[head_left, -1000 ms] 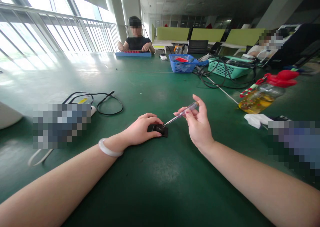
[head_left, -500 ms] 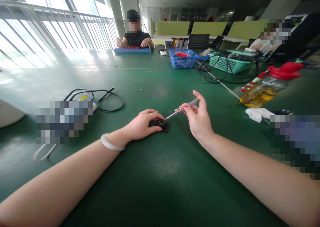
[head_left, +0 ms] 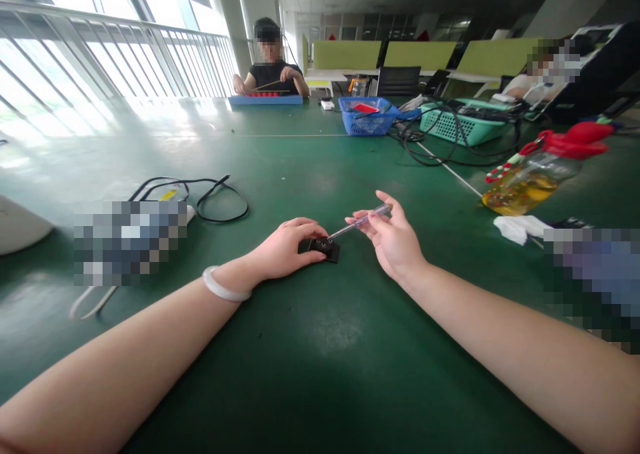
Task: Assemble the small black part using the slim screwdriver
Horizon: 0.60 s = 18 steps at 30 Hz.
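On the green table in the head view lies a small black block (head_left: 331, 252) with a few shiny metal spots on top. My left hand (head_left: 287, 249) is closed around its left part, thumb on the near side and fingers on the far side. Between the fingers of my right hand (head_left: 396, 239) is a screwdriver (head_left: 361, 221) with a clear handle. Its thin metal shaft slants down to the left, and the tip meets the top of the block. My fingers and the small size hide what exactly the tip touches.
A black cable (head_left: 223, 201) lies coiled at the left. On the right stand a tilted bottle with a red lid (head_left: 575, 141) and a white cloth (head_left: 520, 229). Farther back are a blue basket (head_left: 367, 122), a green basket (head_left: 463, 131) with cables, and a person (head_left: 273, 74) at a blue tray.
The screwdriver's handle has dropped lower and lies flatter. My right hand's fingers have shifted around it, while my left hand stays on the block. Across the table, the person's hand has risen.
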Motion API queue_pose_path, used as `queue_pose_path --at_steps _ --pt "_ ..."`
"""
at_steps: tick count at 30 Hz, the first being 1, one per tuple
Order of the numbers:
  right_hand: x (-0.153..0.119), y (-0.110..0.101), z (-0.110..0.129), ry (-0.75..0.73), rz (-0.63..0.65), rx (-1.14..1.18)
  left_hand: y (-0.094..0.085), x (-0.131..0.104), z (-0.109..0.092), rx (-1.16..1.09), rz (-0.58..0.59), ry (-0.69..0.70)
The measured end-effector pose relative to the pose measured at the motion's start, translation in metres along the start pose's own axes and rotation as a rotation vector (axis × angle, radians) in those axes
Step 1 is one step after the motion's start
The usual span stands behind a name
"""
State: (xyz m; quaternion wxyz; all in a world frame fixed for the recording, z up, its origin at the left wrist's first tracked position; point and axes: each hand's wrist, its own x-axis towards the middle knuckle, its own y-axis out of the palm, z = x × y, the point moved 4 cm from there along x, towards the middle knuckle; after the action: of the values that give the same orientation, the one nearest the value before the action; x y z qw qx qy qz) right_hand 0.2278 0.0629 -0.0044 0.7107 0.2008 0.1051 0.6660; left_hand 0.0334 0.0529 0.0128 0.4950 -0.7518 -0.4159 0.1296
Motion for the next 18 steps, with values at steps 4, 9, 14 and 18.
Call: queue_pose_path --at_steps 4,9,14,18 --pt "0.0026 -0.0041 -0.0047 0.065 -0.054 0.050 -0.0002 -0.0003 -0.0001 0.003 -0.005 0.008" --pt "0.0048 -0.0076 -0.0078 0.087 -0.065 0.074 0.0001 -0.0010 0.0005 0.004 0.007 -0.015" --pt "0.0065 -0.0099 -0.0071 0.048 -0.046 0.079 -0.0001 -0.0016 0.0006 0.016 0.031 -0.063" --pt "0.0061 -0.0101 -0.0036 -0.004 -0.049 0.068 -0.0007 -0.0017 -0.0008 0.016 0.046 -0.067"
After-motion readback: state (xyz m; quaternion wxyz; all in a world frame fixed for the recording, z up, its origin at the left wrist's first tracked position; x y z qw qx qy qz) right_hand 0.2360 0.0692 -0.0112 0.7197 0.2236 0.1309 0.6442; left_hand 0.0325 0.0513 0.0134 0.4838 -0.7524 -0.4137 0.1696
